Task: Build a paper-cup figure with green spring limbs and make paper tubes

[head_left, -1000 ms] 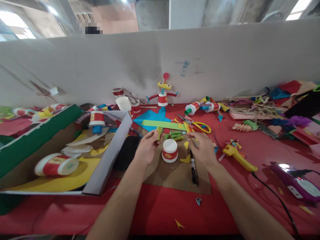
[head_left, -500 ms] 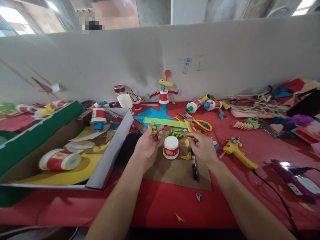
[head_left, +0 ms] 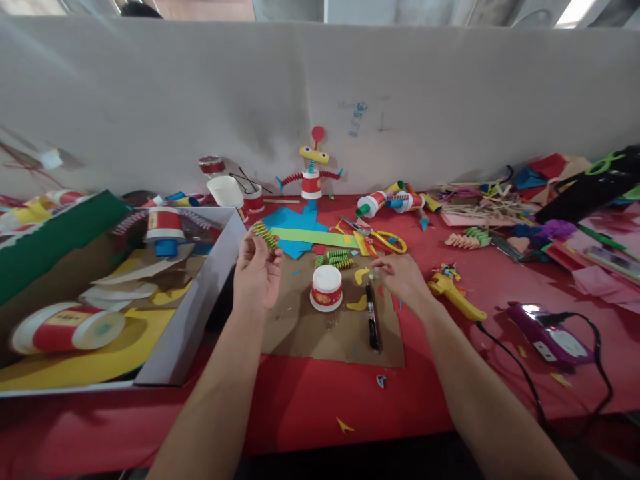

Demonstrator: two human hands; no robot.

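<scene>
Between the thumb and fingers of my left hand [head_left: 257, 277] is a yellow-and-dark folded paper spring [head_left: 265, 236], raised left of the cup. My right hand [head_left: 403, 280] hovers over the cardboard's right edge with fingers pinched together; what they hold, if anything, is too small to make out. A red-and-white paper cup [head_left: 327, 291] stands upside down on the brown cardboard sheet [head_left: 300, 340] between my hands. Behind it lie green folded paper springs [head_left: 340, 259]. A black marker [head_left: 373, 320] and yellow paper cutouts [head_left: 357, 305] lie near my right hand.
An open box [head_left: 200, 300] with a paper-cup figure [head_left: 165, 225] fills the left. A finished cup robot [head_left: 311, 183] stands by the wall. Yellow-handled scissors [head_left: 390, 241] lie behind; a yellow glue gun [head_left: 457, 297] and purple corded device [head_left: 550, 337] lie right.
My left hand has moved left with the paper spring, its fingers now more closed around it. My right hand stays pinched near the marker. The view has tilted down and shifted right.
</scene>
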